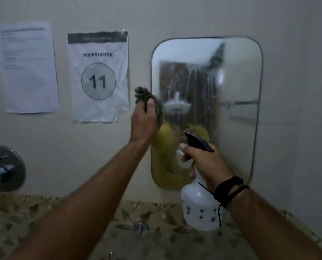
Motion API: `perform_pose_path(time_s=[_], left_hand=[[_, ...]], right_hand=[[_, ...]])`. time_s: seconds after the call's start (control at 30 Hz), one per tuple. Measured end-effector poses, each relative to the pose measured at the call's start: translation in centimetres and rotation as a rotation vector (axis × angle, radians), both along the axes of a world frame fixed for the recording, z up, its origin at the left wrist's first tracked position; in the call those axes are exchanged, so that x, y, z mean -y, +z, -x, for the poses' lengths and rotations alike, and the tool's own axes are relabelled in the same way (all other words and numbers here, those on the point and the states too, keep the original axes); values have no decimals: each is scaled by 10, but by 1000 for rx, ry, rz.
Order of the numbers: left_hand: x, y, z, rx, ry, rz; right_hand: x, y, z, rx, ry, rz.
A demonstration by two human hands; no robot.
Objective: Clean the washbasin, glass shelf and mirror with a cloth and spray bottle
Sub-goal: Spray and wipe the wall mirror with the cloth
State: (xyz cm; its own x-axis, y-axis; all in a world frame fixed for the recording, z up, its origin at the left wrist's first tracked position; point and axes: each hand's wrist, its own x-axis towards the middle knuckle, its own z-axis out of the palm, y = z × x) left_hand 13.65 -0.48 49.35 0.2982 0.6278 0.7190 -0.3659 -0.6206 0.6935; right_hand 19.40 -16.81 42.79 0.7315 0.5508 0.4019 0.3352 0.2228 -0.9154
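A rounded rectangular mirror point(231, 87) hangs upright on the wall, its glass streaked with wet spray. A bunched grey cloth point(147, 98) is pressed against its left edge. A white spray bottle point(199, 205) with small blue flowers and a black trigger head is held upright before its lower part.
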Motion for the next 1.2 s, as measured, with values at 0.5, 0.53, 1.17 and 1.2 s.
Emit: perform_pose_path(time_s=[0.5,0.53,1.17,1.2], left_hand=[[-52,99,-57,-372,552,-671],[-53,96,-54,-378,536,-681],[-57,40,-55,-449,574,-771],[-59,51,-56,-450,576,-763]], right_hand=[[-26,117,-55,179,-8,-118],[-29,128,-56,196,-3,-124],[-32,127,-68,242,-24,-103],[-30,122,-68,241,-16,-96]])
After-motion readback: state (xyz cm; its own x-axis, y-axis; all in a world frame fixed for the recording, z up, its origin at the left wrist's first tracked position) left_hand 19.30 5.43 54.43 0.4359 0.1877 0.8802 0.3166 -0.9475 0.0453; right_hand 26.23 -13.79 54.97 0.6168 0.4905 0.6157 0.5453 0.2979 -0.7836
